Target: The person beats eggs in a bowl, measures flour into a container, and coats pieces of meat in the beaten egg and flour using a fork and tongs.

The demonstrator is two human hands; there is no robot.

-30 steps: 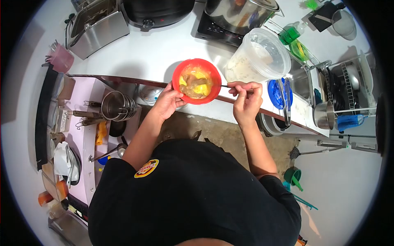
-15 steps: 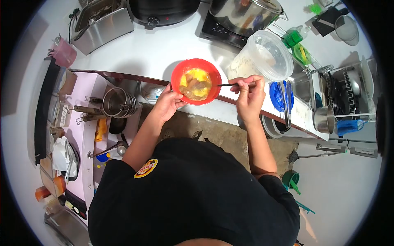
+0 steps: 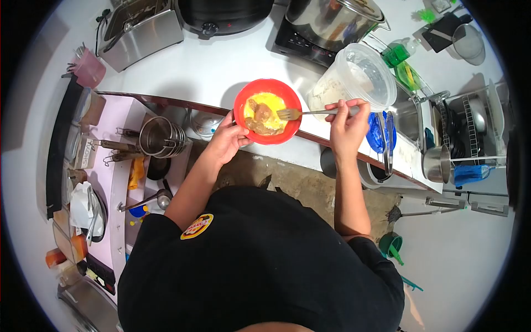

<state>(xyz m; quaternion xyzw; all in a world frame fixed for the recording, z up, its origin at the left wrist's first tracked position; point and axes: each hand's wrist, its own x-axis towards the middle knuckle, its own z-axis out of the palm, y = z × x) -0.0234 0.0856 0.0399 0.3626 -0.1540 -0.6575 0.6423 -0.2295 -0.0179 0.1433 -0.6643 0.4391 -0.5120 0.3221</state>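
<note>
Head view: right hand [image 3: 349, 124] pinches the fork [image 3: 318, 113] by its handle; tines inside the bowl's rim, contact with the food unclear. Left hand [image 3: 227, 139] grips the red bowl [image 3: 267, 85] at its near-left side, thumb at the rim. Bowl is over the counter [image 3: 213, 74]'s front edge; can't tell if any of it rests there. Inside: brown pieces [image 3: 263, 113] in yellow liquid [image 3: 271, 100]. Risks, my judgement: one-sided hold, so a hard fork push could tip the bowl and slop liquid onto the floor [image 3: 298, 172]. Quick strokes might fling a piece out. Clear tub [image 3: 333, 88] just beside right hand; a wide swing could knock it.
</note>
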